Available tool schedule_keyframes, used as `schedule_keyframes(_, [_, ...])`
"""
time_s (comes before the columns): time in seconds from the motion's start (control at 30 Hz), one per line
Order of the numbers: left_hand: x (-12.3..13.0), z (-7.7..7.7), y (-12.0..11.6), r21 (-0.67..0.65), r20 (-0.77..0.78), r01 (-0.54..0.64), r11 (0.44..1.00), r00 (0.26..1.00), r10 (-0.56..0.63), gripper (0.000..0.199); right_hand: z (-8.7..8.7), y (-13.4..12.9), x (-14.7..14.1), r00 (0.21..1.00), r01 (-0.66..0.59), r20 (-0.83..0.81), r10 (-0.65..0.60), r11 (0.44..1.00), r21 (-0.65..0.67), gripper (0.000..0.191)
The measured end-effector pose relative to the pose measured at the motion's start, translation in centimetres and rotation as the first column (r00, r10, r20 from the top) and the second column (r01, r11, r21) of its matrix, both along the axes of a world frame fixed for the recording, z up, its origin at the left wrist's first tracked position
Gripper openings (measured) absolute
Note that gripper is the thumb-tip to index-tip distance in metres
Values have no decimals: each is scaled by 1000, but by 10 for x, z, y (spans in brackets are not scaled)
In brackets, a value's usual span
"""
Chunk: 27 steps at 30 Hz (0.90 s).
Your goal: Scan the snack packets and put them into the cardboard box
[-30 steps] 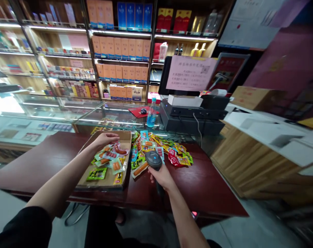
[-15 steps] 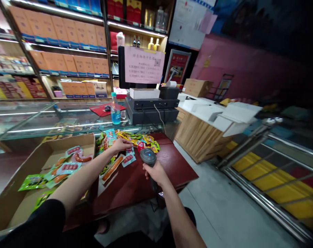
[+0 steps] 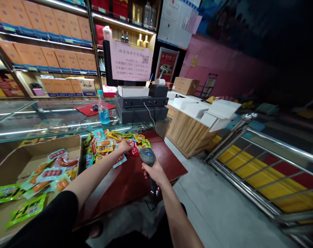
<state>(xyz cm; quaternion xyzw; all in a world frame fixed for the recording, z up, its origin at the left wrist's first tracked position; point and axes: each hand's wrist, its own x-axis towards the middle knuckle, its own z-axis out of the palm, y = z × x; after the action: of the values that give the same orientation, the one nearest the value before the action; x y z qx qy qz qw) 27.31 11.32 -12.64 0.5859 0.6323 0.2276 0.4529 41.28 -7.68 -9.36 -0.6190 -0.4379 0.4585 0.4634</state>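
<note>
My right hand [image 3: 155, 172] is closed around the handle of a dark grey barcode scanner [image 3: 147, 156], which has a small blue light on top. It holds the scanner above the dark red table [image 3: 164, 156]. Stretched out over the front of a snack pile, my left hand [image 3: 124, 147] is at the edge of a red packet [image 3: 134, 148]; its fingertips are mostly hidden, so its grip is unclear. Beneath it lies a clear packet of small sausages [image 3: 120, 161], partly covered by the hand and forearm. Yellow and green snack packets [image 3: 115, 136] are heaped behind.
Left is an open cardboard box [image 3: 80, 146] holding sausage packs [image 3: 51, 174] and green packets [image 3: 27, 209]. A glass counter [image 3: 55, 127] carries a blue drink bottle [image 3: 103, 112] and a monitor [image 3: 108, 65]. Metal railing [image 3: 275, 144] and a wooden cabinet [image 3: 183, 132] stand right.
The view has shifted, so the scene sits further left. My left hand has moved right across the pile, up to the red packet. My right hand still grips the scanner.
</note>
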Motion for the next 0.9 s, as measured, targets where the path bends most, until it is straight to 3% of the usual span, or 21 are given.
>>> schedule_keyframes(0.1, [4,2,-1,36,-62,-20,999,998,22,54,2,-1,-2,1000,-6,1,6,1000,3,18])
schedule_keyframes(0.2, [5,7,-5,-40,15,42,998,999,-42,28,5,-3,-4,1000,-11,5,11,1000,8,18])
schedule_keyframes(0.3, [-4,14,-11,-77,90,64,995,994,-57,18,7,-4,-6,1000,-23,10,22,1000,14,19])
schedule_keyframes(0.47, [-49,39,-23,-73,200,35,997,980,-19,19,9,-3,-18,998,-63,24,63,998,30,19])
schedule_keyframes(0.63, [-108,65,-38,-74,451,-26,997,891,57,38,9,4,-40,988,-153,29,151,987,57,20])
schedule_keyframes(0.77, [-140,64,-48,-75,523,-67,995,847,97,44,9,10,-61,975,-219,37,217,973,72,21])
schedule_keyframes(0.9, [-153,56,-50,-78,551,-73,994,828,104,43,10,14,-77,966,-259,40,256,963,76,20])
